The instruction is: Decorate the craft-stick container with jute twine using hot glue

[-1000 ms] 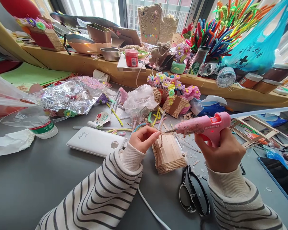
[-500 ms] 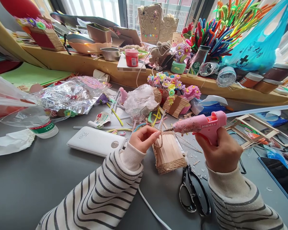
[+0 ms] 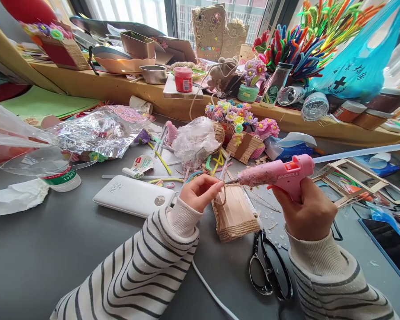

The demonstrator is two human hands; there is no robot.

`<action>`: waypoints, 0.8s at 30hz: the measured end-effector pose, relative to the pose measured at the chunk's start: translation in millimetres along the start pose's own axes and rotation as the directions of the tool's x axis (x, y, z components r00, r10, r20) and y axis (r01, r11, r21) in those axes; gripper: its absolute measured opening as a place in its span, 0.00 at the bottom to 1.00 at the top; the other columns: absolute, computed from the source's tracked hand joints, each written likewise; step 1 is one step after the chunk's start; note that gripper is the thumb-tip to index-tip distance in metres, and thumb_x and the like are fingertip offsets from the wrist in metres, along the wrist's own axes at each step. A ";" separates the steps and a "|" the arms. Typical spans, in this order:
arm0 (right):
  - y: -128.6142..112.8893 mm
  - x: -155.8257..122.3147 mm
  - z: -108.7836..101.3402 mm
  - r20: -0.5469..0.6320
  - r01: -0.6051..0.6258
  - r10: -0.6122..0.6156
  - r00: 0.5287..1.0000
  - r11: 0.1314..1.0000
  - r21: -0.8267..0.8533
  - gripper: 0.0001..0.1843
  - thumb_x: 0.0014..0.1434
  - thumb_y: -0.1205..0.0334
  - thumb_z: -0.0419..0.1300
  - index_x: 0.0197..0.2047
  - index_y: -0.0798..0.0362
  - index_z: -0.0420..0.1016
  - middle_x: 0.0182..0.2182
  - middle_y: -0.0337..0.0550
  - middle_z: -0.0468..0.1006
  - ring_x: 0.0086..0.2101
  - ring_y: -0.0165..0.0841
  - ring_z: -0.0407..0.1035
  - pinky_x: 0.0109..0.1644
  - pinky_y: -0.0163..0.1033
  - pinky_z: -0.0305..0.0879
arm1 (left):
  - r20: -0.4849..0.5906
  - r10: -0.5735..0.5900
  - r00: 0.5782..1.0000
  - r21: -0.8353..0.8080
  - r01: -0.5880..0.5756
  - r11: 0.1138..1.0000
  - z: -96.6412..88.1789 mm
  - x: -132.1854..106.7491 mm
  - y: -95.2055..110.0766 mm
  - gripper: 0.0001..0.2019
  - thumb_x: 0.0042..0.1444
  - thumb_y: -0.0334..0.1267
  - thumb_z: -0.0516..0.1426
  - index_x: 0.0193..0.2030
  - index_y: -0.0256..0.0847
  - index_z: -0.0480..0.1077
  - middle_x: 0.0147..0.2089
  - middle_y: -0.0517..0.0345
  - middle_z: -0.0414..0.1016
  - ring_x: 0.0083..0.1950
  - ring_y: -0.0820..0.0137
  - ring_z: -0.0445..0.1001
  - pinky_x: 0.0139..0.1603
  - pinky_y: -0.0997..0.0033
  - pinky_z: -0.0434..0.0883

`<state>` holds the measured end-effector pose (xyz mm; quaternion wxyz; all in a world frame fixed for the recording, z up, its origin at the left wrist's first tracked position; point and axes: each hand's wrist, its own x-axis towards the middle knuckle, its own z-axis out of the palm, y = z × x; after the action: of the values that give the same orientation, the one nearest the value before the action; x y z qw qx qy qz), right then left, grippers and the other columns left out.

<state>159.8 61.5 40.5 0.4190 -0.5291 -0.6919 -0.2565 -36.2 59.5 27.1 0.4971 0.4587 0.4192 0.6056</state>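
Note:
My right hand (image 3: 308,209) is wrapped round the handle of a pink glue gun (image 3: 276,175), which has a long translucent glue stick (image 3: 363,152) in its back end. The gun's metal tip points left and sits close to the fingertips of my left hand (image 3: 200,192). Thumb and forefinger of that hand pinch a thin brown twine (image 3: 224,195) at the upper left edge of a small wooden-stick box (image 3: 236,207). Twine rows wrap the box's near edge. Whether the tip touches the twine is too small to tell.
Black-handled scissors (image 3: 268,266) lie just in front of the box. Left of my left hand is a white power bank (image 3: 133,195), with a white cable (image 3: 213,291) nearer me. A phone (image 3: 390,249) lies at the right. Pipe-cleaner flowers (image 3: 235,116) stand behind the box.
The glue gun has shifted very slightly to the left, its tip closer to my left fingertips. My left hand and the box stay in place.

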 end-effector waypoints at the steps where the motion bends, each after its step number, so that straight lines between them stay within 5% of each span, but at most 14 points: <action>1: 0.0 0.1 -0.1 0.000 0.004 -0.004 1.000 1.000 0.000 0.16 0.51 0.51 0.55 0.20 0.52 0.63 0.13 0.36 0.57 0.14 0.25 0.53 0.18 0.33 0.45 | 0.001 -0.001 1.000 -0.001 0.001 1.000 0.0 0.0 -0.1 0.05 0.41 0.36 0.60 0.22 0.36 0.69 0.20 0.65 0.66 0.23 0.79 0.62 0.25 0.79 0.60; 24: -3.1 0.6 -2.6 -0.014 0.014 -0.014 1.000 0.999 -0.043 0.16 0.50 0.52 0.56 0.21 0.55 0.65 0.13 0.37 0.58 0.15 0.25 0.52 0.18 0.33 0.46 | 0.003 -0.009 1.000 -0.012 0.009 1.000 0.4 -0.8 -0.7 0.05 0.41 0.35 0.60 0.23 0.35 0.69 0.21 0.64 0.67 0.24 0.80 0.63 0.26 0.80 0.61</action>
<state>157.6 58.7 42.7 0.4106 -0.5313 -0.6870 -0.2777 -35.6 58.8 26.4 0.5031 0.4546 0.4172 0.6052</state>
